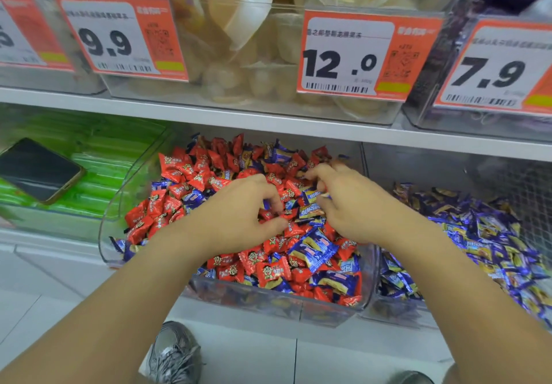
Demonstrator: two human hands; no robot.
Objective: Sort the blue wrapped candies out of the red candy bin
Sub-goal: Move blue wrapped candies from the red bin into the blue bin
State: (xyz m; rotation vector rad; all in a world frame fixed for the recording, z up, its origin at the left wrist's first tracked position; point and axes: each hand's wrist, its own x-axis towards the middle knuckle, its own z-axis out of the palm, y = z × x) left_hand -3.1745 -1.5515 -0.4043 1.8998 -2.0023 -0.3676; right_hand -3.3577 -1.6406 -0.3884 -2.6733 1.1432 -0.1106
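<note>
A shop — the bulk sweets aisle.
Orange price tags [366, 55] with barcodes hang on clear bins [370, 279] of wrapped candies, ranged along white shelves [179, 112] — jelly cups [239, 10] fill the bins above.

Glossy wrappers in clear plastic bins

The red candy bin [369, 279] is clear, smooth plastic; its red wrapped candies [270, 273] and blue wrapped candies [313, 249] wear shiny, crinkled film. At 9 o'clock a smartphone [37, 168] shows dark glossy glass. At 12 o'clock, price tags [349, 55] look like matt paper. The shelf [209, 115] is smooth white.
</note>
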